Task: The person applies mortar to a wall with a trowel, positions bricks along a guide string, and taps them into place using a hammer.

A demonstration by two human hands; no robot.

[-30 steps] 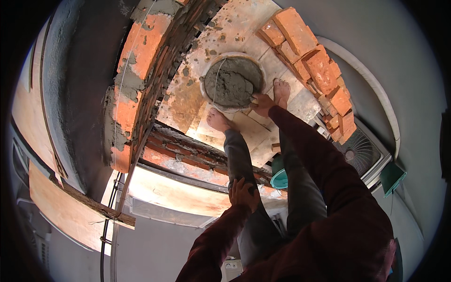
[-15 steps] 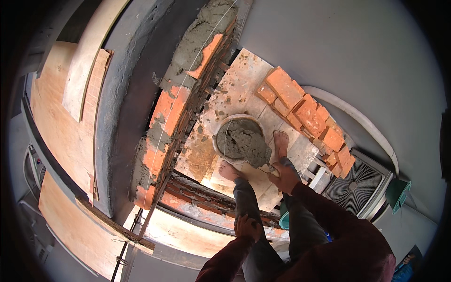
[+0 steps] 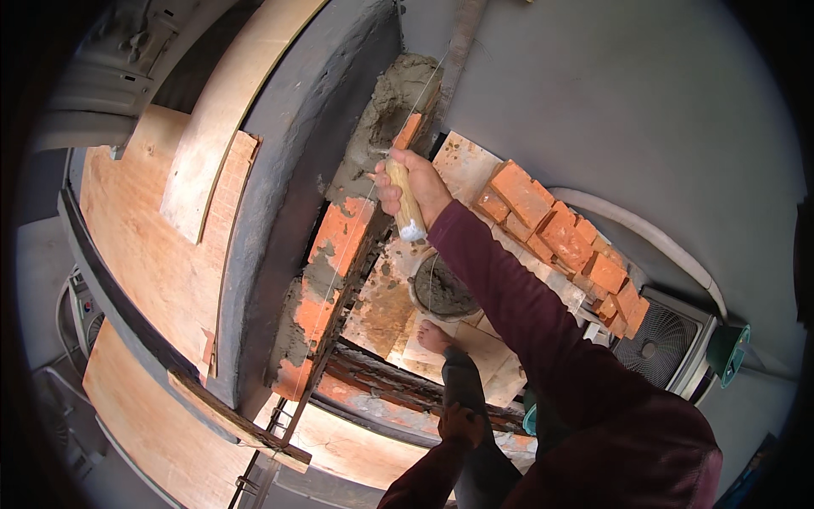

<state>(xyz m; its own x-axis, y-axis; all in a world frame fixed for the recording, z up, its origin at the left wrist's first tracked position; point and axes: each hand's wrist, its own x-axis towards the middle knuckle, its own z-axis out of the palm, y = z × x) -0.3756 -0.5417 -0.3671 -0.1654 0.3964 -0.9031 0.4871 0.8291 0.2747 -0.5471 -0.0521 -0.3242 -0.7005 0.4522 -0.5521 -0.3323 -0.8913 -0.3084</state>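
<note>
Trowel (image 3: 404, 202) is in the right hand (image 3: 415, 182), above the brick wall (image 3: 339, 237); its fingers (image 3: 389, 193) are wrapped around the pale wooden handle, whose whitish butt points down toward the person. Its metal neck lies over the wet mortar (image 3: 346, 176) on the wall's top, but the blade is hard to make out against the grey. A thin string (image 3: 319, 318) runs along the wall. The left hand (image 3: 460, 424) rests on the left leg (image 3: 463, 386), and whether its fingers grip the cloth I cannot tell. Right of the wall, a bucket (image 3: 414, 293) of mortar stands on stained boards (image 3: 381, 310), partly hidden by the right sleeve (image 3: 500, 280), with a bare foot (image 3: 434, 337) just beside it. Farther right are stacked bricks (image 3: 564, 233), a pale hose (image 3: 653, 225) curving behind them, and a fan unit (image 3: 661, 339). Plywood (image 3: 153, 212) lies at far left.
</note>
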